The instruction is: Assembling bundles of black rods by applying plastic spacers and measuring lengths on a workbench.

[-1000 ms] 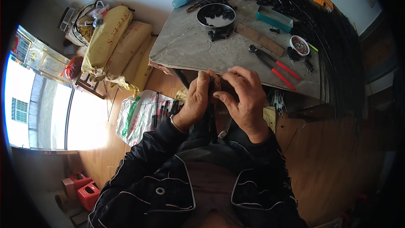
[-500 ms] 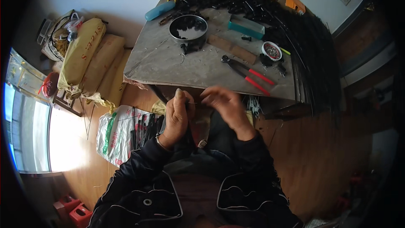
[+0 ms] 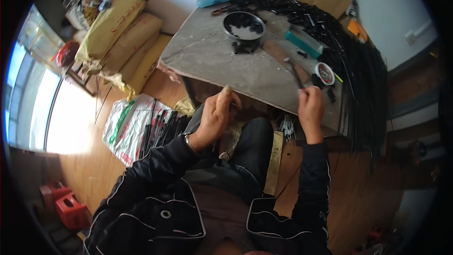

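Observation:
My left hand [image 3: 218, 115] is closed in front of the table's near edge, thumb up on the bent fingers. A small dark bit shows at its fingertips, but what it holds is mostly hidden. Over the table's right part, my right hand [image 3: 311, 107] is wrapped round the handles of a pair of pincers [image 3: 295, 72]. Their metal head points away from me and is a little blurred; the red handles are covered by the hand. Beside them lie a brown flat strip [image 3: 274, 53] and a small round white tub [image 3: 325, 73] of small metal pieces.
On the grey table [image 3: 198, 49] stand a metal bowl [image 3: 244, 26] with black pieces and a teal tray [image 3: 303, 42]. Black parts and long strands [image 3: 363, 80] heap along its far and right edges. Stuffed sacks [image 3: 127, 33] and a plastic bag [image 3: 137, 113] with black rods lie left.
My right hand has moved right, from beside my left hand to the table, and has taken hold of the pincers. The view has turned, while my left hand stays closed.

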Demonstrator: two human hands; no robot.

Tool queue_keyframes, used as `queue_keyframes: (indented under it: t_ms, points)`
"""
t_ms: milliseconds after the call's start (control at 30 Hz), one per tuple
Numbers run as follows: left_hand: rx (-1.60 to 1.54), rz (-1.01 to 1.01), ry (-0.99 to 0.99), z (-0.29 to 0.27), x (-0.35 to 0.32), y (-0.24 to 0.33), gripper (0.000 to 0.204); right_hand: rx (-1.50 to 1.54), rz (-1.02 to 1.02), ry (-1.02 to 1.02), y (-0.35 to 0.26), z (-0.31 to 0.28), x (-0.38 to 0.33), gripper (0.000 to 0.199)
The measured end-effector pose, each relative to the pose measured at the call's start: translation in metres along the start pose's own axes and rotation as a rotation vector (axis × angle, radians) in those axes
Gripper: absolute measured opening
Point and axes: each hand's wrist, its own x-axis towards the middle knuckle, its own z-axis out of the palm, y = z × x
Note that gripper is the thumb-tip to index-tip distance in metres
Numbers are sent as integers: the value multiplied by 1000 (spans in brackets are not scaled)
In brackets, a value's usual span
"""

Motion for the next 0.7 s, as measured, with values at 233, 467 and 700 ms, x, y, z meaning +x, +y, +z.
queue_keyframes:
  t_ms: [233, 467, 700]
  points:
    - [-74, -75, -13, 0, 1, 3, 57, 489, 317, -323, -87, -37, -32, 23]
    - [-141, -97, 1, 3, -1, 0, 50, 99, -167, -166, -104, -50, -33, 40]
    - [-157, -96, -2, 2, -2, 1, 50, 81, -217, -234, -100, -55, -32, 39]
